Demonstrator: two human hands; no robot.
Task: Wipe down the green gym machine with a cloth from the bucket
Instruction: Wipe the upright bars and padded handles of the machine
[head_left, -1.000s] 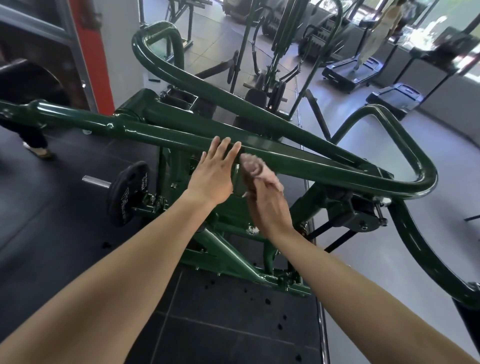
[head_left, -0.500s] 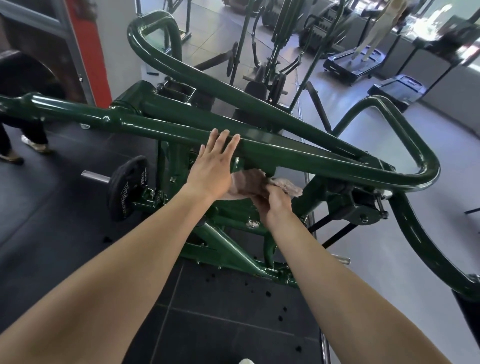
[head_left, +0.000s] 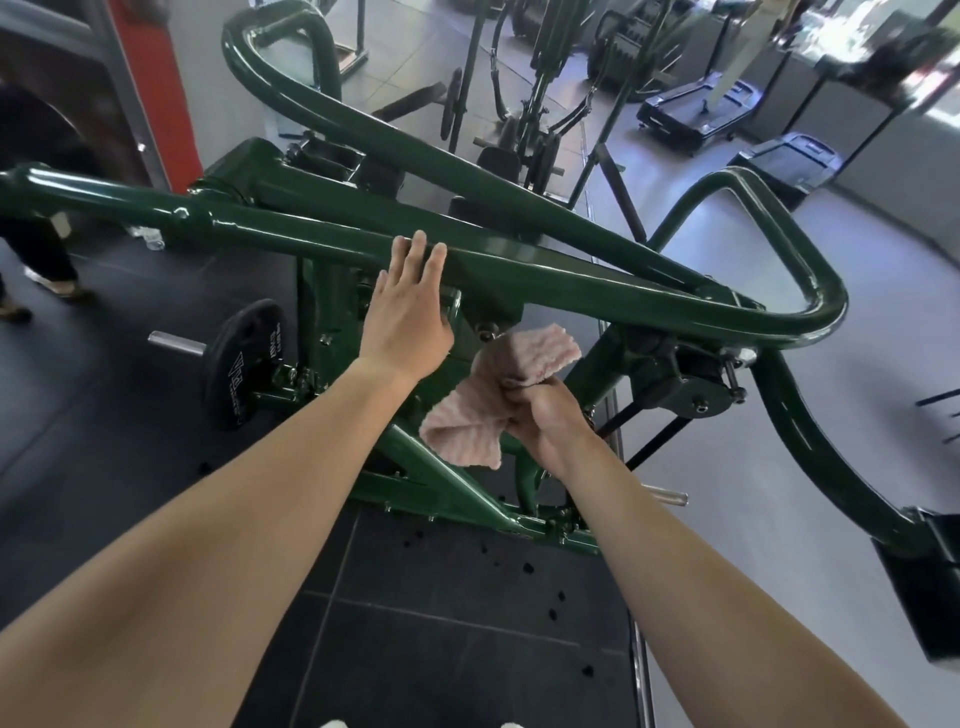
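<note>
Fingers (head_left: 415, 249) of the left hand (head_left: 408, 317) lay straight on a bar of the green gym machine (head_left: 571, 270), probably to steady it, while the right hand (head_left: 545, 415), nearer and just right, gripped the bunched pink cloth (head_left: 467, 423) below that bar, likely readying another pass.

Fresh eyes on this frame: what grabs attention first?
The glossy green gym machine fills the middle, its thick tubes running from the left edge to a loop at right. In front of it, the right hand grips a bunched pink cloth just below the front tube, while the left hand rests flat on that tube. A black weight plate sits on a peg at left.
</note>
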